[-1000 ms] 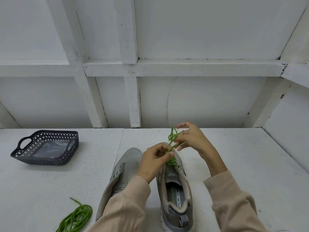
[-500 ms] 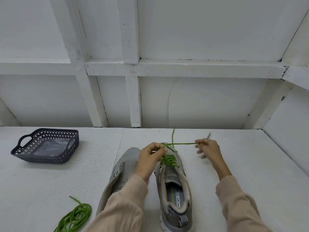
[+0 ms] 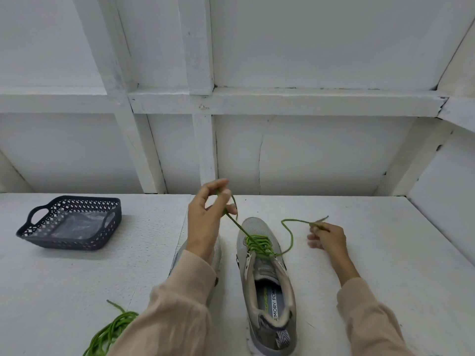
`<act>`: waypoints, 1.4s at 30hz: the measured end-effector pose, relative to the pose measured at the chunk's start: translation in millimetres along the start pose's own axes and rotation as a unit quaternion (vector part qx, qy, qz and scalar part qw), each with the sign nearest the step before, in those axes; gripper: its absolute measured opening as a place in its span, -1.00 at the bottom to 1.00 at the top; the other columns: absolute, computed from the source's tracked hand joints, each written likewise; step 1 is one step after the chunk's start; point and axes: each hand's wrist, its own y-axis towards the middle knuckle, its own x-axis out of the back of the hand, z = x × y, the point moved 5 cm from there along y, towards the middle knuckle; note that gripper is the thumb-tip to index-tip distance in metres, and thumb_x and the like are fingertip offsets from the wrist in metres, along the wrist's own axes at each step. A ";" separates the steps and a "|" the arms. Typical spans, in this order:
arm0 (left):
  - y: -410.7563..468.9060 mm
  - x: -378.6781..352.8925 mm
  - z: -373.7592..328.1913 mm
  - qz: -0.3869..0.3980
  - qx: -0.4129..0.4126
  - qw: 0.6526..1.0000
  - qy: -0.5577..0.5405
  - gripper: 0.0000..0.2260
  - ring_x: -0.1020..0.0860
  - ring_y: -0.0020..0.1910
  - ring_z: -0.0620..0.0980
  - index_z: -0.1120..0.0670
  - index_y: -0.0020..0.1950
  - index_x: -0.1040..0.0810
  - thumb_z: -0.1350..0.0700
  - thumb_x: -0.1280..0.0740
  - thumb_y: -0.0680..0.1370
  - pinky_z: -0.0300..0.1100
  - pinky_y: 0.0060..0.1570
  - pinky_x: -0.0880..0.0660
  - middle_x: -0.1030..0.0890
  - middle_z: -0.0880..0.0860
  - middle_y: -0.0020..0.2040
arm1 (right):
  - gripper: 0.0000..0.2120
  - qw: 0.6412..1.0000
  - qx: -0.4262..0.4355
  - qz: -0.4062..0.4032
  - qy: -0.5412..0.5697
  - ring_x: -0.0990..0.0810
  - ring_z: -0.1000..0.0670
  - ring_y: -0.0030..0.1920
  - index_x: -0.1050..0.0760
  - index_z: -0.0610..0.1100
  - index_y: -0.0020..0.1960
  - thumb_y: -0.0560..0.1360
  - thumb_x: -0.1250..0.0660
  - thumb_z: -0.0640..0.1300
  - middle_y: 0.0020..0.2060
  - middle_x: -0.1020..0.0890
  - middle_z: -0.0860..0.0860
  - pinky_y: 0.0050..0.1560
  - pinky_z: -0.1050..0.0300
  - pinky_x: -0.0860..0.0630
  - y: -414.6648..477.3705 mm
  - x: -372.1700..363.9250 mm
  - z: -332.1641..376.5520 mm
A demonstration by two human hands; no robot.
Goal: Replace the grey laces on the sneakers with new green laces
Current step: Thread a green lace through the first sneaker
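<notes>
Green lace [image 3: 258,245] between both hands [image 3: 205,222] [image 3: 327,236]

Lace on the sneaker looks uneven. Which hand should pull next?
Right, probably. The right hand pinches a lace end whose run to the sneaker sags in a loose curve. The left hand, held high, grips the other end, which runs taut from the eyelets.

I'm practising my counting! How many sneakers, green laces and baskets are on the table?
Sneakers: 2 (right sneaker, left sneaker mostly behind the arm)
Green laces: 2 (threaded lace, coiled lace)
Baskets: 1 (basket)
Total: 5
</notes>
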 end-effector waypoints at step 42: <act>7.8 36.0 4.8 -0.154 -0.008 0.967 -0.203 -0.88 -0.61 -0.27 -0.11 0.12 0.03 -0.48 0.27 -0.17 0.64 -0.17 0.00 -0.61 -0.60 0.03 -0.10 | -0.91 0.896 0.204 0.294 -0.263 -0.49 0.13 -0.46 -0.67 -0.19 -0.34 0.32 -0.53 -0.26 -0.50 -0.58 -0.01 -0.35 0.28 -0.40 -91.9 -52.4 123.1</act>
